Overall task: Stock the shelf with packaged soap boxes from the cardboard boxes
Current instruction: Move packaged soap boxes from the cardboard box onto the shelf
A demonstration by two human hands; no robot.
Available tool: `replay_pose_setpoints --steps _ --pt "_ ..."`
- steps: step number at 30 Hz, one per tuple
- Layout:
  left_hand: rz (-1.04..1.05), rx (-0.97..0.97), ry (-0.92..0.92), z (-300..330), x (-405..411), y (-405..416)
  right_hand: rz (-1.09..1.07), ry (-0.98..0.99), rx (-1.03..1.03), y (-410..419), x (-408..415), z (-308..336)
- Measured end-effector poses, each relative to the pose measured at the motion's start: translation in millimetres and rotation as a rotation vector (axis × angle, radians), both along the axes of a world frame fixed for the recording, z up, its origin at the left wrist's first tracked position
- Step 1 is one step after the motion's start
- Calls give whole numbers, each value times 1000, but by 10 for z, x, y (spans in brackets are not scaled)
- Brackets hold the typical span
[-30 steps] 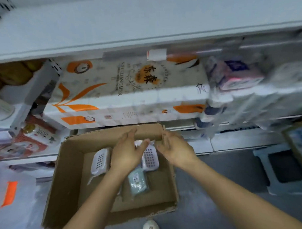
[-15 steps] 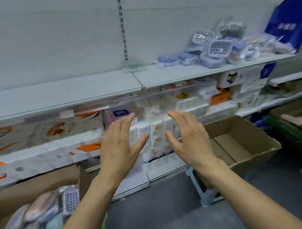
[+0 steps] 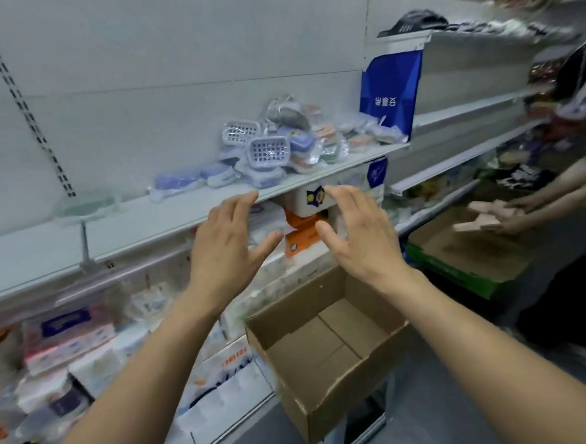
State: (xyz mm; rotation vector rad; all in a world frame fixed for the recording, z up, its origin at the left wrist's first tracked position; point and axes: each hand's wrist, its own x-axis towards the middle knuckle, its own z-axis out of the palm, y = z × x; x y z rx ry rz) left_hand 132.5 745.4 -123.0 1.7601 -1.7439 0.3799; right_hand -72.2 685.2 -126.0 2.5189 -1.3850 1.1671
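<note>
A pile of packaged soap boxes, white and lilac with gridded lids, lies wrapped in clear film on the white shelf. My left hand and my right hand are raised side by side just below the shelf's front edge, fingers spread, palms facing each other, holding nothing. Below them an open cardboard box stands with nothing visible inside.
A lone pale green soap box sits at the shelf's left. A blue bag hangs at the right end. Tissue packs fill lower shelves. At right, another person's hands hold pink packs over a green-edged carton.
My view swung up and right from the first carton of soap boxes to the shelf. Both hands rose, holding nothing, toward the shelf edge; the second carton and another person came into view.
</note>
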Motion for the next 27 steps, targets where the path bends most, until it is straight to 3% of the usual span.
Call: replay_pose_setpoints --steps 16,27 --pt "-88 3 102 347 -1429 -3344 -11 -54 46 -3439 -1522 543" --pt "-25 89 239 171 -2260 -5632 134 231 235 -6403 -2361 395"
